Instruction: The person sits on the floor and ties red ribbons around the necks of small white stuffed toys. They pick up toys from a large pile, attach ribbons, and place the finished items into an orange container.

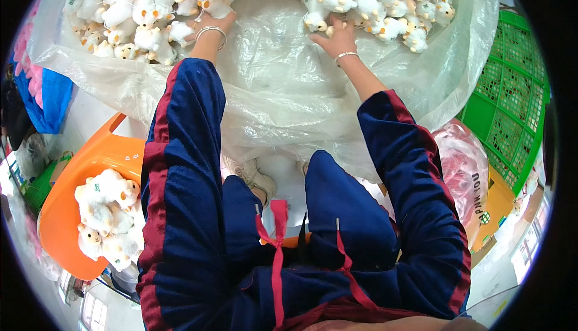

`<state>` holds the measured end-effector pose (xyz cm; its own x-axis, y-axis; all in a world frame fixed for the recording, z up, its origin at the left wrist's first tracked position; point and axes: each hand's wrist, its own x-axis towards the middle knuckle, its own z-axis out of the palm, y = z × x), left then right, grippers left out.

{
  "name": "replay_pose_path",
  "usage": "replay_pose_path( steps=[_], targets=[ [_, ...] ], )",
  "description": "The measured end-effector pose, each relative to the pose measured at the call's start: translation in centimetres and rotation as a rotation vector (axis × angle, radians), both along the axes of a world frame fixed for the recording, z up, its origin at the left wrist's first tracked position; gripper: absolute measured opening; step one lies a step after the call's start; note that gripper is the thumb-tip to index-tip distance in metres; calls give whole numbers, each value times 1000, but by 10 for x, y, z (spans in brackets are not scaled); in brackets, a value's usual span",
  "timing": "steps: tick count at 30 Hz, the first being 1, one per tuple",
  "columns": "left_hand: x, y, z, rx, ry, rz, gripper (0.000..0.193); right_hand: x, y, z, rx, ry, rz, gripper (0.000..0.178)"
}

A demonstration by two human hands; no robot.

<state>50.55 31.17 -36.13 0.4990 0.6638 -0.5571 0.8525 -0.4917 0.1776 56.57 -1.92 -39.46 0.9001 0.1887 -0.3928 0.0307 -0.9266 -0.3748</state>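
Small white plush animals with orange ears and feet lie heaped on a clear plastic sheet (271,48). At the left heap (144,15), my left hand (215,25) is closed around a white plush toy (218,7), its fingers partly hidden among the toys. My right hand (338,39) reaches to the edge of the right heap (385,6). Its thumb is spread from the fingers, and it touches a plush toy (316,17) without a visible grip. Some fingertips are hidden by the toys.
An orange plastic chair (57,228) on the left carries several more plush toys (108,216). To the right stand a green plastic crate (509,90) and a clear bag with pink contents (460,162). A blue bag (54,99) is at the far left.
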Motion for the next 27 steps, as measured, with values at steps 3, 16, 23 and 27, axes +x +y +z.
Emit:
replay_pose_path(
  steps=[3, 16, 23, 27],
  targets=[
    [-11, 10, -15, 62, 70, -27, 95, 10, 33, -9, -30, 43, -50, 106],
    [-76, -69, 64, -162, 120, -739, 74, -8, -6, -61, 239, -157, 20, 53],
    [-159, -106, 286, -256, -415, -851, 51, -19, -61, -84, 856, -122, 111, 30],
    [-286, -84, 394, -137, -641, -510, 55, -45, 37, 78, 811, 223, -50, 44]
  ],
)
